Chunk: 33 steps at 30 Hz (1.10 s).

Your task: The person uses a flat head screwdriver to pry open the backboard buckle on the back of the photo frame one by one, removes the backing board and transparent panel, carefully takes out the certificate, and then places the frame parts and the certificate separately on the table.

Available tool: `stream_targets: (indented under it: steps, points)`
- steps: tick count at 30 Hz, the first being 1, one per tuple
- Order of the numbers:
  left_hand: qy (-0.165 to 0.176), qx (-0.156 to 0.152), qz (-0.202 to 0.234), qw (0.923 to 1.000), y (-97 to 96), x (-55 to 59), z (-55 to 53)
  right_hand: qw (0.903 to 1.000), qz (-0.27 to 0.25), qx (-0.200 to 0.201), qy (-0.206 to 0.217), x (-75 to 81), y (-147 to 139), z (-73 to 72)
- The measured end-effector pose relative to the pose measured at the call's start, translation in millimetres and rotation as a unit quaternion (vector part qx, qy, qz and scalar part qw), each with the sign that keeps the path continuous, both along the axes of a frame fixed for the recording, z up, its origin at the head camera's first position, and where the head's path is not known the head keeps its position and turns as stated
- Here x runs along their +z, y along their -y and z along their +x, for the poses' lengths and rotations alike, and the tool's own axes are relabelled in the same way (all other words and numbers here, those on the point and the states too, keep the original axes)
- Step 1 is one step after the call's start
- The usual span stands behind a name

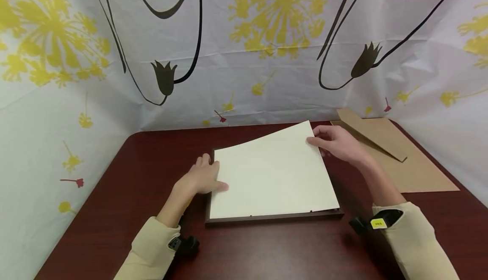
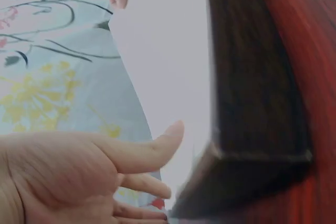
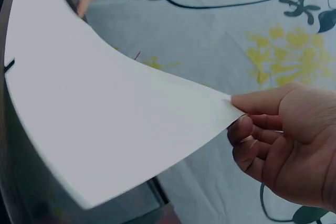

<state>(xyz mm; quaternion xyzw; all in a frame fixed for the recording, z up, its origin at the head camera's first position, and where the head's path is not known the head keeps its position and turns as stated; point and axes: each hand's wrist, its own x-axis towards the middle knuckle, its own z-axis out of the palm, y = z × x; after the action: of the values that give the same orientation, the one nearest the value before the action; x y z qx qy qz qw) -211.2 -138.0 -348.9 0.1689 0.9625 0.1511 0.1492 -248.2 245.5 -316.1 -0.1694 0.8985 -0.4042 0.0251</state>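
Observation:
A cream-white sheet (image 1: 267, 174) lies over a dark wooden picture frame (image 1: 274, 219) on the table. My right hand (image 3: 294, 140) pinches the sheet's far right corner between thumb and fingers and keeps it raised, so the sheet bends upward on that side. Its left part lies down within the frame. At the frame's left side is my left hand (image 1: 202, 176), the thumb reaching over the sheet and the fingers fairly straight along the outer edge. Small dark tabs (image 1: 311, 211) show at the frame's near edge. The sheet hides most of the frame's inside.
A brown backing board (image 1: 419, 174) with a fold-out stand (image 1: 371, 136) lies at the right rear of the dark red table (image 1: 152, 178). A flower-patterned cloth (image 1: 228, 81) hangs behind and at both sides.

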Motion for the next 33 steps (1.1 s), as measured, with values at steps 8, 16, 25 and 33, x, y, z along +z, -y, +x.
stream_targets:
  steps: [8,16,25,33]
  points:
    - [-0.106,-0.035,0.134,0.9847,-21.6,19.9,16.5,0.9980,-0.050,0.013,-0.037,18.1,18.8,18.5]
    - [-0.141,-0.101,0.320,0.9315,-46.4,30.2,33.8,0.9922,-0.102,0.053,-0.047,28.9,46.4,41.1]
    - [-0.147,-0.057,0.381,0.9108,-65.0,42.9,61.7,0.9857,-0.143,0.073,-0.052,31.6,77.4,64.5]
    - [-0.204,-0.034,0.383,0.9004,-76.0,46.3,77.0,0.9790,-0.163,0.095,-0.076,31.5,91.5,76.1]
